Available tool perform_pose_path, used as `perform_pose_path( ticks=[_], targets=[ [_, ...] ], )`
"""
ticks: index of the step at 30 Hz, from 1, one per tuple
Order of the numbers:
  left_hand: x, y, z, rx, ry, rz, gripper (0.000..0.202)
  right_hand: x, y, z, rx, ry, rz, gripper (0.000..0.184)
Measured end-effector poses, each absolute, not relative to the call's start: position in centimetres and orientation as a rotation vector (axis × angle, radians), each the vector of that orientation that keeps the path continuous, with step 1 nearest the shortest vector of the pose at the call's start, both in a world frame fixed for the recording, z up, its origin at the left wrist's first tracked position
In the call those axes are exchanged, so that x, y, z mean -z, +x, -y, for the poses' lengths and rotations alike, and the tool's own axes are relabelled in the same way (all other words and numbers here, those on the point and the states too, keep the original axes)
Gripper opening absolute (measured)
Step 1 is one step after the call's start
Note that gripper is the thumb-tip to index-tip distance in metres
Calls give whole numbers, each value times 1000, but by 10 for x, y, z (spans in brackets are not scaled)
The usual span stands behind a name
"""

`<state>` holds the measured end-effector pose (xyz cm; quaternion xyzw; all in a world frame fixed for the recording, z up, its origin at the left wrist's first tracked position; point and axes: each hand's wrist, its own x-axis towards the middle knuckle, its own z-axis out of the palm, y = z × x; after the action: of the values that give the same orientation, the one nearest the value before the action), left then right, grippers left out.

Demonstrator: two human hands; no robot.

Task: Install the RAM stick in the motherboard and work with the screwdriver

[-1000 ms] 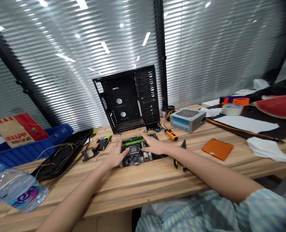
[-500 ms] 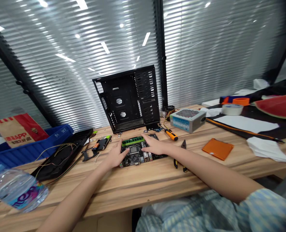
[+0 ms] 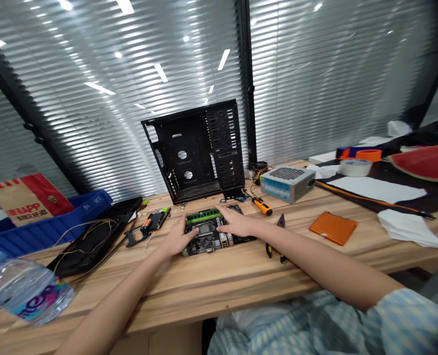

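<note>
A motherboard [image 3: 209, 241] lies flat on the wooden table in front of me. A green memory stick [image 3: 204, 215] sits in a slot along its far side, and a square processor socket [image 3: 206, 229] shows in the middle. My left hand [image 3: 178, 237] grips the board's left edge, thumb reaching in over the surface and fingers along the outer side. From the right, my right hand [image 3: 235, 222] lies over the board, its fingers at the far edge by the memory stick's end and its thumb near the socket. The fingertips of both hands are partly hidden.
Behind the board stands an open black computer case [image 3: 200, 153]. To the right are a power supply [image 3: 288, 183], a screwdriver [image 3: 262, 206], pliers [image 3: 281, 222] and an orange packet [image 3: 333, 228]. A water bottle [image 3: 30, 291], a blue bin [image 3: 93, 207] and a black panel [image 3: 89, 246] are at left.
</note>
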<state>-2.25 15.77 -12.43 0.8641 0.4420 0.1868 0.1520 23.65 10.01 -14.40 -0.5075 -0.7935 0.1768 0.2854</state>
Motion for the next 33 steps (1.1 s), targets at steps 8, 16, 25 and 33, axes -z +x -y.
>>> perform_pose_path(
  ticks=[8,16,25,33],
  targets=[
    [121,-21,-156,-584,2420,-1184,78,141,236,-98,-456,-1381,2143,90],
    [121,-19,-154,-598,2342,-1191,82,142,236,-99,-464,-1362,2125,89],
    [119,-20,-153,-597,2428,-1171,71,141,235,-98,-414,-1385,2117,87],
    [117,-20,-151,-509,2562,-1214,72,135,234,-92,-309,-1505,2105,73]
  ],
)
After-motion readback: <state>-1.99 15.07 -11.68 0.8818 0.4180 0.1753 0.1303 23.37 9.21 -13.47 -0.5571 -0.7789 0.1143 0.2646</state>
